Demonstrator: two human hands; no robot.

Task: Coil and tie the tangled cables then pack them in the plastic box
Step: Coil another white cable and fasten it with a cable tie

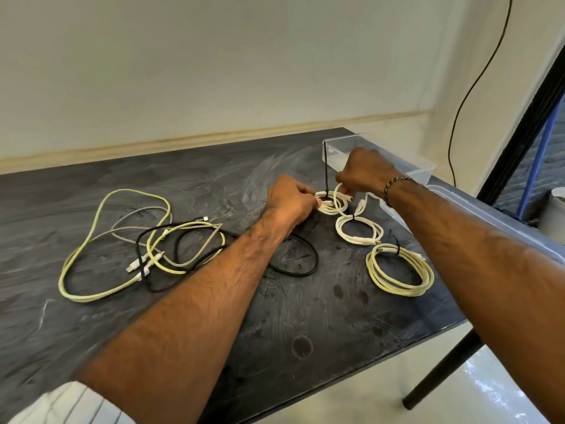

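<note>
My left hand [292, 198] and my right hand [365, 174] both grip a small coil of white cable [334, 203] on the dark table [189, 304]. A thin black tie [326, 175] stands up from this coil between the hands. Two tied coils lie nearer me: a white coil [359, 231] and a pale yellow coil [400, 270]. A tangle of loose cables [143, 243], yellow, grey and black, spreads over the left half of the table. The clear plastic box [423, 166] sits at the far right corner, behind my right hand.
A clear lid [489, 209] lies along the table's right edge under my right forearm. A black wire [477, 84] hangs down the wall at the right. The table's black leg [443, 368] stands on a pale floor.
</note>
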